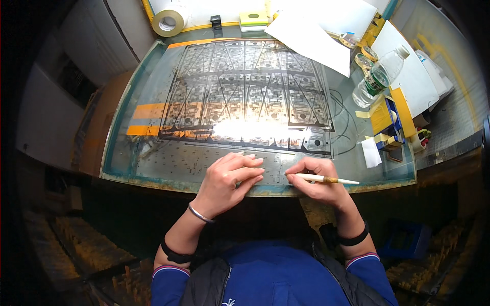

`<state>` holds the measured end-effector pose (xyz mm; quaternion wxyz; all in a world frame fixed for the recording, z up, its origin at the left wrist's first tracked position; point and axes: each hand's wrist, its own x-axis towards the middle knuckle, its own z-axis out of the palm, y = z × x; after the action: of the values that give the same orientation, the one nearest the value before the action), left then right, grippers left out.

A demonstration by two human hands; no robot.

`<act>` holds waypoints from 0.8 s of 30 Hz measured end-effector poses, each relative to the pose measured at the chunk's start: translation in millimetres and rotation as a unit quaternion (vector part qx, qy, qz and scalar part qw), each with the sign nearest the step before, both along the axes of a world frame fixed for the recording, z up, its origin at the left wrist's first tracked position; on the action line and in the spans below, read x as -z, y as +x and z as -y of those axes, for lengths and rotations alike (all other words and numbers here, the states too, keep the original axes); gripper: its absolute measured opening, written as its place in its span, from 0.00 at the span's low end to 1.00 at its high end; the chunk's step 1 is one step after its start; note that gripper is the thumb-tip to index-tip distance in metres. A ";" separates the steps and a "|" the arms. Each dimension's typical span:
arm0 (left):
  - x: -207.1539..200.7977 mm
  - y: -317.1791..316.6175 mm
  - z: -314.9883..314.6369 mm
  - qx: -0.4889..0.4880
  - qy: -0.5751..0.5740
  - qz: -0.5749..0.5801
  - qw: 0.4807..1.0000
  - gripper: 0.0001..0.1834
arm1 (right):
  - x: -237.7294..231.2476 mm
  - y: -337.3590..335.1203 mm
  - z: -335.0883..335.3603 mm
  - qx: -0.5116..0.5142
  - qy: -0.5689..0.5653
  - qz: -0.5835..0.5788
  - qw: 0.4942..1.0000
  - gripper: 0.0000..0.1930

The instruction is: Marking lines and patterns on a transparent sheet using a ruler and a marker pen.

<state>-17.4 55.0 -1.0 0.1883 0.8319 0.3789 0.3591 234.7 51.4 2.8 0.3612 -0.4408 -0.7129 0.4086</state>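
Observation:
A slim cream pen-shaped tool (pixel 326 178) with a brown band is gripped between the thumb and fingers of my right hand (pixel 320 179). Its tapered back end points right, while my fingers hide the working tip. My left hand (pixel 228 177) rests near the glass table's front edge, fingers loosely bent and a little apart, with nothing visible in them. Under and beyond both hands lies a clear film sheet (pixel 199 166) with rows of small dark marks. Farther back, a large film (pixel 240 92) printed with dark circuit-like patterns covers the middle; a bright glare hides part of it.
A tape roll (pixel 168 23) stands at the back left, near a yellow-green pad (pixel 253 19). White paper (pixel 311 41) overlaps the large film's far right corner. At right are a plastic water bottle (pixel 377 79), a blue-and-yellow box (pixel 388 120) and a folded white tissue (pixel 371 153).

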 end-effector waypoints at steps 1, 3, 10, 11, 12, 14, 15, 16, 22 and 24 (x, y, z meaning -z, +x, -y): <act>0.1 -0.4 0.1 0.000 -0.002 0.000 1.000 0.08 | 0.0 1.2 -0.3 -0.013 0.015 0.002 1.000 0.04; 0.4 -0.5 0.4 -0.002 -0.004 0.002 1.000 0.08 | -1.5 3.2 -0.3 -0.029 -0.002 0.000 1.000 0.04; 2.0 -1.2 0.3 -0.002 0.001 0.000 1.000 0.09 | 1.0 2.4 -0.2 -0.032 0.002 -0.010 0.999 0.05; 1.9 -1.5 0.9 -0.003 0.002 0.000 1.000 0.09 | 2.2 2.1 -0.3 -0.025 0.009 -0.010 1.000 0.05; 1.5 -1.1 0.6 -0.002 0.003 0.000 1.000 0.09 | 4.2 1.7 -0.5 -0.015 0.014 -0.010 1.000 0.05; 0.4 -0.1 0.1 -0.001 0.005 -0.001 1.000 0.09 | 3.8 0.1 0.1 0.002 0.019 -0.006 1.000 0.05; 0.5 -0.1 0.3 -0.001 0.001 0.001 1.000 0.09 | 2.6 -1.7 0.6 0.008 0.017 -0.002 1.000 0.05; 0.6 -0.3 0.4 -0.001 -0.003 0.003 1.000 0.09 | 1.7 -2.5 1.0 0.015 0.015 0.001 1.000 0.05; 1.5 -0.1 0.2 -0.003 -0.003 0.005 1.000 0.08 | 5.4 -2.6 0.6 0.021 -0.029 -0.015 0.999 0.05; 1.4 0.2 0.2 -0.003 -0.002 0.006 1.000 0.08 | 2.1 -2.2 0.5 -0.001 0.009 -0.006 1.000 0.05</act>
<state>-17.2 54.9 -2.4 0.1913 0.8283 0.3813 0.3633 232.6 50.9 0.7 0.3690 -0.4345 -0.7149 0.4049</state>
